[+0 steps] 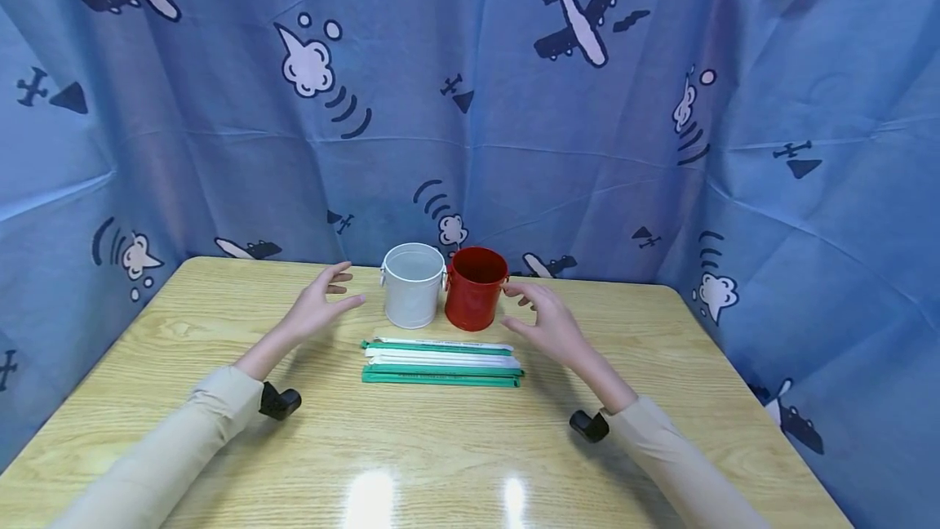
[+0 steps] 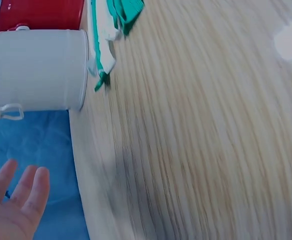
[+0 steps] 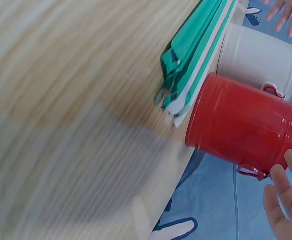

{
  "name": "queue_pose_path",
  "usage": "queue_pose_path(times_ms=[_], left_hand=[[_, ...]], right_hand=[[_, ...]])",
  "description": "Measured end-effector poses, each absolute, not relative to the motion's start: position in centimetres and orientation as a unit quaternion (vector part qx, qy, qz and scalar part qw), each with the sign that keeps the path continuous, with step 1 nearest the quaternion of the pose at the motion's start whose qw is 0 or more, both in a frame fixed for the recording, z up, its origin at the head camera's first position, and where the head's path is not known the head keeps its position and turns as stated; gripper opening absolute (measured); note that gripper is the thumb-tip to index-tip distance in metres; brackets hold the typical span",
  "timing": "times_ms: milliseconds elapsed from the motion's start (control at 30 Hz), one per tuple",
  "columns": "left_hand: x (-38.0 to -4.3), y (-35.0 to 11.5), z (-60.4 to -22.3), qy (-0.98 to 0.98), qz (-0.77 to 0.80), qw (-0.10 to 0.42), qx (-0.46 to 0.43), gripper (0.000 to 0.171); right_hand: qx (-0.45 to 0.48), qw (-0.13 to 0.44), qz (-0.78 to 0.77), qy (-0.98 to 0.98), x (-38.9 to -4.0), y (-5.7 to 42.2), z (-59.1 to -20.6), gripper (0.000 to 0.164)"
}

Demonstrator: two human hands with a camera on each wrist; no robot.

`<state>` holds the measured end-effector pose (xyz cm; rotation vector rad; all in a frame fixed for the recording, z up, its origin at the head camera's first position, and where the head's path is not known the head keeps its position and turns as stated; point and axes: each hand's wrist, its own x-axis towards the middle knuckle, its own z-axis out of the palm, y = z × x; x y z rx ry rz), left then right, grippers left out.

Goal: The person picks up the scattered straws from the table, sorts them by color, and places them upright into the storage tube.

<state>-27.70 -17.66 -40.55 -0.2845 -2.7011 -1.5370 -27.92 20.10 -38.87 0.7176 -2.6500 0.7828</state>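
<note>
Left hand (image 1: pixel 325 304) and right hand (image 1: pixel 541 318), fingers loosely parted, hold nothing; the left hand is near the white bucket (image 1: pixel 411 300), centre of the head view, the right at the outer side of the adjacent red bucket (image 1: pixel 472 304), contact uncertain; both buckets stand upright on the bench (image 1: pixel 294 464), behind slim green and white sticks (image 1: pixel 441 380); their glossy walls suggest light, stiff, rather slippery vessels, best held around the sides below the rim, clear of the side loops (image 2: pixel 11 112).
</note>
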Motion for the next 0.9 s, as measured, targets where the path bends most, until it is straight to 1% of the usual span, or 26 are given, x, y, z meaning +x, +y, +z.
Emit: queue_pose_path(times_ms=[300, 533, 700, 900], left_hand=[[-28.6, -16.6, -40.9, -0.846, -0.526, -0.006, -0.088, 0.076], [-29.5, -15.7, -41.1, -0.837, -0.541, -0.008, -0.082, 0.084], [-30.0, -15.2, -41.0, -0.838, -0.541, -0.01, -0.076, 0.086], [-30.7, -14.9, -41.1, -0.838, -0.539, -0.024, -0.082, 0.092]], right_hand=[[0.251, 0.103, 0.309, -0.912, -27.6, 18.9, -38.8, 0.05], [0.24, 0.066, 0.348, -0.904, -27.6, 18.3, -39.3, 0.052], [0.242, 0.035, 0.368, -0.897, -27.7, 17.5, -39.4, 0.052], [0.243, 0.003, 0.389, -0.889, -27.7, 16.6, -39.3, 0.051]])
